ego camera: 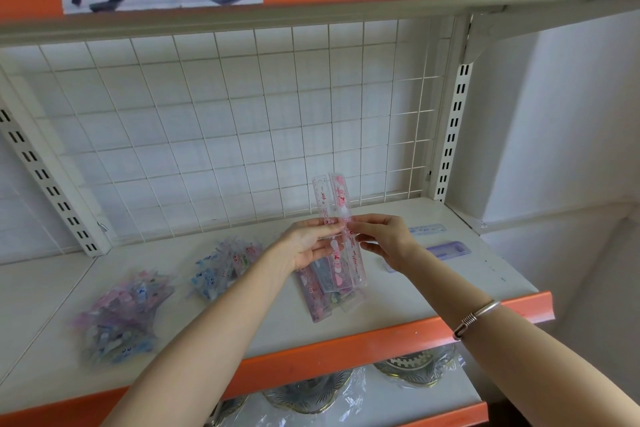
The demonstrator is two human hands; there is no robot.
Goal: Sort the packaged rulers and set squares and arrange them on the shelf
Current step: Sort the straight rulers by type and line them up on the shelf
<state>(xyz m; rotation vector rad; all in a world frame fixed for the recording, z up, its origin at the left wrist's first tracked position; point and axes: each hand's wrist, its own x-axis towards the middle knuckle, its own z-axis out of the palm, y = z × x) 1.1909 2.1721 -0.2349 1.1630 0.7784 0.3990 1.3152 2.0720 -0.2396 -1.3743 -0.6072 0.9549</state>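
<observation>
Two packaged rulers (339, 194), clear with pink print, stand almost upright just above the stack of rulers (317, 302) that lies on the shelf (346, 345). The left hand (310, 248) pinches them from the left side, thumb and fingers curled on the wrapping; the right hand (382, 239) pinches the same pair from the right side. Left of the stack lie two heaps of mixed packets, the near heap (221, 269) and the far heap (117, 319). Right of the stack, well apart, lie a blue ruler (427, 229) and a purple ruler (448, 250). Behind the stack stands a white wire grid (207, 132)
</observation>
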